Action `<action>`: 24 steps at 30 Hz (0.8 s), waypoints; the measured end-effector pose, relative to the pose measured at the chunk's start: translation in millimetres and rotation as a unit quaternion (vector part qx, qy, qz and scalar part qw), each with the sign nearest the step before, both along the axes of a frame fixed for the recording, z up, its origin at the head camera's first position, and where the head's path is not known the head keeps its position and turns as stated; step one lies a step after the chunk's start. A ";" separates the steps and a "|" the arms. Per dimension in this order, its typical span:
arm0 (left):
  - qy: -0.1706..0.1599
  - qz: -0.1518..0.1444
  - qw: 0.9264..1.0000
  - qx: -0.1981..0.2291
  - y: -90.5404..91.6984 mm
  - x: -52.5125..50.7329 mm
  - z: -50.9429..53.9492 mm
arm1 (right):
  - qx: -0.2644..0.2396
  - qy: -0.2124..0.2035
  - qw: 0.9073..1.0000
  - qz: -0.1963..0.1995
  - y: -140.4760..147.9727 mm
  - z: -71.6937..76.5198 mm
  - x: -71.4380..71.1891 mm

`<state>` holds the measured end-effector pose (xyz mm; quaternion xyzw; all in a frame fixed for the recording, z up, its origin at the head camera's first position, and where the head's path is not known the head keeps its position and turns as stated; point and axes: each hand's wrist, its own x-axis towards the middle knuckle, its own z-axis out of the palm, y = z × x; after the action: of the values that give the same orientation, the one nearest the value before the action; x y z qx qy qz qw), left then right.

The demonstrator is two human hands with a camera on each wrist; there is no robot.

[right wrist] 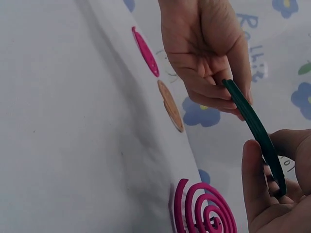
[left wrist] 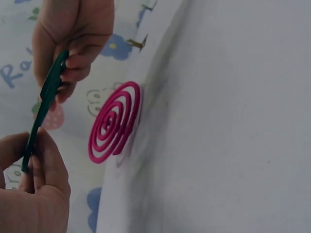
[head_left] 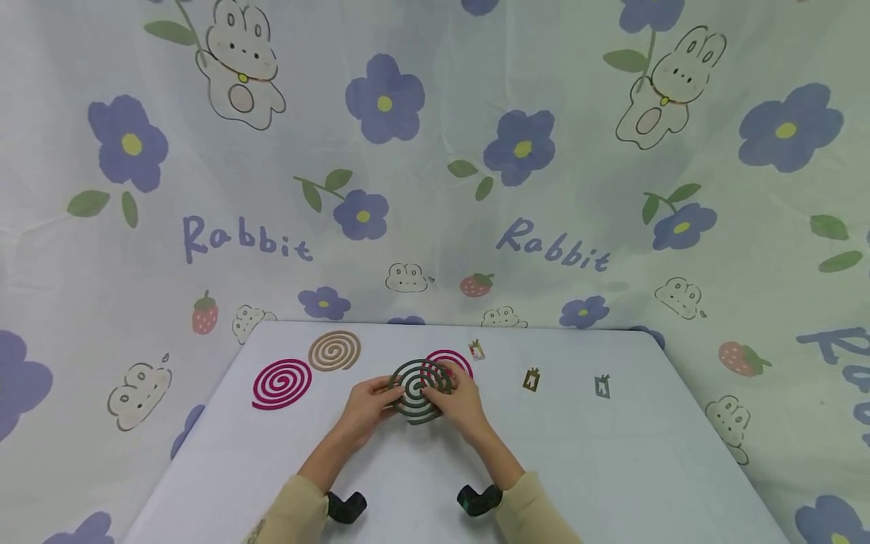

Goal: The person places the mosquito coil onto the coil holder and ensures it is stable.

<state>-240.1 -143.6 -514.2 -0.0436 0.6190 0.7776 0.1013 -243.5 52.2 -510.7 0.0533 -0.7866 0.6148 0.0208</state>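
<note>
A dark green mosquito coil (head_left: 417, 387) is held up off the table, tilted, between both hands. My left hand (head_left: 365, 409) pinches its left edge between thumb and fingers; my right hand (head_left: 467, 402) pinches the right side, its thumb reaching over the rings. Both wrist views show the green coil (left wrist: 44, 104) nearly edge-on, with the left hand (right wrist: 206, 58) at one end and the right hand (right wrist: 279, 189) at the other. Just behind it lies a pink mosquito coil (left wrist: 114, 124), partly covered in the head view; a small metal piece shows at its centre.
At the left lie a second pink coil (head_left: 281, 384) and a tan coil (head_left: 334, 350). Small metal coil stands line the right: a shiny one (head_left: 476, 350), a brass-coloured one (head_left: 532, 379) and a silver one (head_left: 603, 386). A rabbit-print curtain (head_left: 435, 189) hangs behind the white table (head_left: 639, 468).
</note>
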 end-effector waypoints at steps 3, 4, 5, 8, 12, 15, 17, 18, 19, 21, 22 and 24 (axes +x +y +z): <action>0.006 0.002 1.000 -0.005 3.5 -4.9 5.8 | -0.008 0.000 1.000 0.007 3.7 5.2 -1.7; 0.004 0.004 1.000 -0.007 4.5 -7.1 7.6 | -0.008 0.000 1.000 0.008 5.1 6.9 -2.2; 0.006 0.005 1.000 -0.012 5.6 -9.1 9.9 | -0.010 -0.001 1.000 0.009 6.3 9.2 -2.6; 0.010 0.002 0.999 -0.032 8.4 -14.8 16.7 | -0.016 -0.004 1.000 0.012 11.0 12.7 -5.1; 0.015 -0.012 0.998 -0.053 10.3 -20.6 23.1 | -0.023 -0.012 1.000 0.018 15.9 15.4 -8.3; 0.014 -0.032 0.998 -0.054 12.5 -21.8 29.3 | -0.031 -0.020 0.999 0.014 18.9 16.5 -10.0; 0.015 -0.044 0.998 -0.052 14.5 -23.7 31.0 | -0.030 -0.027 0.999 0.014 21.0 18.7 -11.2; 0.015 -0.047 0.998 -0.049 16.0 -24.6 31.9 | -0.031 -0.031 0.999 0.014 22.0 19.9 -12.1; 0.015 -0.048 0.998 -0.049 17.4 -25.7 32.9 | -0.037 -0.034 0.999 0.016 23.0 21.2 -13.0; 0.017 -0.046 0.997 -0.052 19.5 -28.2 34.8 | -0.040 -0.037 0.998 0.020 24.4 24.0 -15.1; 0.019 -0.041 0.998 -0.054 20.6 -30.9 32.6 | -0.040 -0.037 0.998 0.022 24.9 26.0 -15.8; 0.021 -0.035 0.998 -0.056 22.4 -33.7 34.8 | -0.050 -0.034 0.998 0.022 25.6 27.2 -18.2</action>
<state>-273.8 -121.2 -479.4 -0.0115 0.6645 0.7386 0.1130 -261.7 77.8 -483.6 0.0482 -0.7539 0.6549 -0.0170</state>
